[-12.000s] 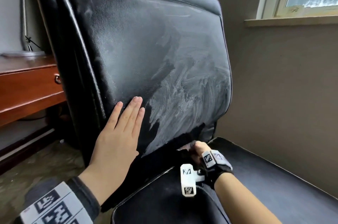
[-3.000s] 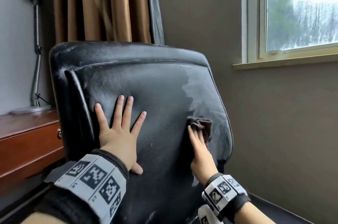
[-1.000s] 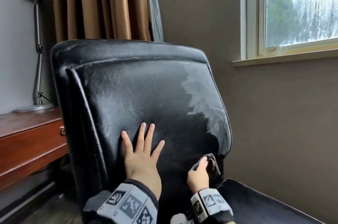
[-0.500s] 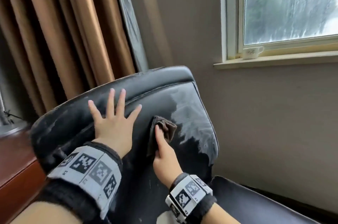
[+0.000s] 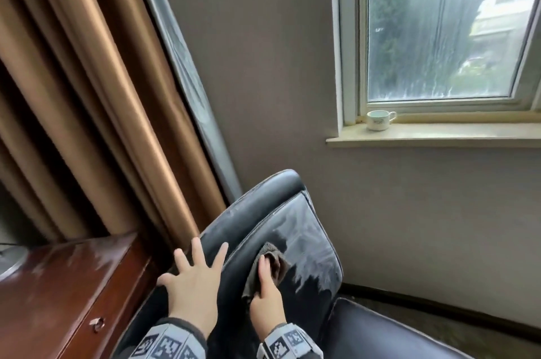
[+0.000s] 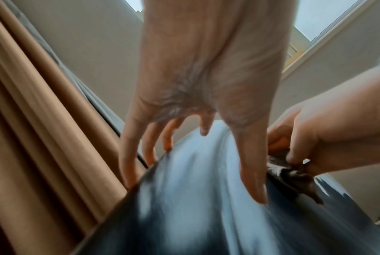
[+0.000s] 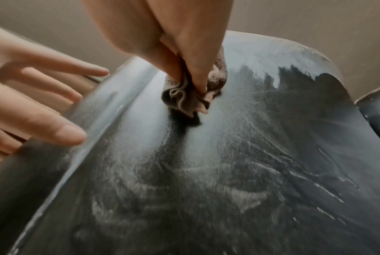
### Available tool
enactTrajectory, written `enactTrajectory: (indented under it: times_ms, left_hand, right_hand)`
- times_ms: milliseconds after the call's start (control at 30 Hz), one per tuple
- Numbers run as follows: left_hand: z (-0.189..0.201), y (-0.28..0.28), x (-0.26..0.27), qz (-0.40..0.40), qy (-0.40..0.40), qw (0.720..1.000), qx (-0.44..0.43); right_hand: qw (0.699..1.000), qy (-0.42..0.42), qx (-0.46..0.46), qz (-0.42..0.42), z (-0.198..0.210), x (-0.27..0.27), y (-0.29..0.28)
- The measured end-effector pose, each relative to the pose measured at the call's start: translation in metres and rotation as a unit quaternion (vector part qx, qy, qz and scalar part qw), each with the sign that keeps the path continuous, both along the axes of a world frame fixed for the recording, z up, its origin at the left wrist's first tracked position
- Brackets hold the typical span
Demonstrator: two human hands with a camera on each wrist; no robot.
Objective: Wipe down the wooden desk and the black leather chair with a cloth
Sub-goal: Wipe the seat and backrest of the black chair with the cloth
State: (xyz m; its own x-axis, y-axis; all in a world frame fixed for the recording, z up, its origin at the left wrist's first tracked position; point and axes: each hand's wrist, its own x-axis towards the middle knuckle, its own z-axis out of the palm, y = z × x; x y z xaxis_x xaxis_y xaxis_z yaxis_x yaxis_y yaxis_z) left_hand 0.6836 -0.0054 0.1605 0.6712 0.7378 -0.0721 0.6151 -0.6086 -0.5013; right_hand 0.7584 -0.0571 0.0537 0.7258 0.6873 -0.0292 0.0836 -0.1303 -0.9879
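Observation:
The black leather chair leans in the lower middle, its backrest streaked with pale dust and dark wiped patches. My right hand pinches a bunched brown-grey cloth and presses it on the upper backrest; the right wrist view shows thumb and finger gripping the cloth. My left hand lies flat with spread fingers on the backrest's left edge, holding nothing. The wooden desk stands at lower left.
Brown curtains hang behind the chair and desk. A white cup sits on the windowsill at upper right. The chair's seat is at lower right, close to the grey wall.
My right hand has carried the cloth from the bottom of the backrest up to its upper part. My left hand has slid up to the backrest's left edge. The view has tilted upward.

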Motion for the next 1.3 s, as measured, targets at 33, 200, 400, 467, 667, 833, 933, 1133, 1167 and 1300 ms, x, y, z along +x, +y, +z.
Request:
enactTrajectory:
  times_ms: [33,200,400,467,667,833,933,1133,1167,1300]
  left_hand:
    - [0.004,0.004,0.004,-0.003,-0.006,1.0,0.004]
    - [0.019,0.019,0.039,0.003,-0.004,1.0,-0.011]
    - [0.011,0.034,0.101,-0.092,0.001,0.996,-0.022]
    - [0.004,0.038,0.119,-0.124,0.025,0.992,-0.019]
    - [-0.025,0.037,0.135,-0.105,0.066,0.991,0.048]
    - [-0.029,0.037,0.129,-0.112,0.066,0.989,0.065]
    - [-0.028,0.034,0.129,-0.106,0.067,0.99,0.057]
    - [-0.026,0.037,0.129,-0.105,0.068,0.991,0.051]
    - [-0.026,0.037,0.129,-0.105,0.066,0.991,0.05]
    - [-0.029,0.039,0.129,-0.098,0.057,0.992,0.05]
  right_hand:
    - [1.0,0.002,0.011,-0.006,0.007,0.004,0.001]
    - [0.998,0.0,0.063,-0.014,0.025,0.047,0.019]
    - [0.999,0.003,0.006,-0.049,-0.023,0.048,0.021]
    - [0.995,0.074,-0.013,-0.072,-0.038,0.05,0.016]
    - [0.992,0.082,-0.047,-0.085,-0.075,0.061,0.004]
    - [0.991,0.098,-0.05,-0.078,-0.08,0.07,-0.004]
    - [0.99,0.105,-0.052,-0.075,-0.069,0.08,-0.005]
    - [0.997,-0.079,0.01,-0.015,-0.021,0.095,0.02]
    - [0.996,-0.087,0.012,-0.01,-0.02,0.092,0.024]
    - [0.996,0.024,-0.024,-0.087,-0.051,0.092,0.017]
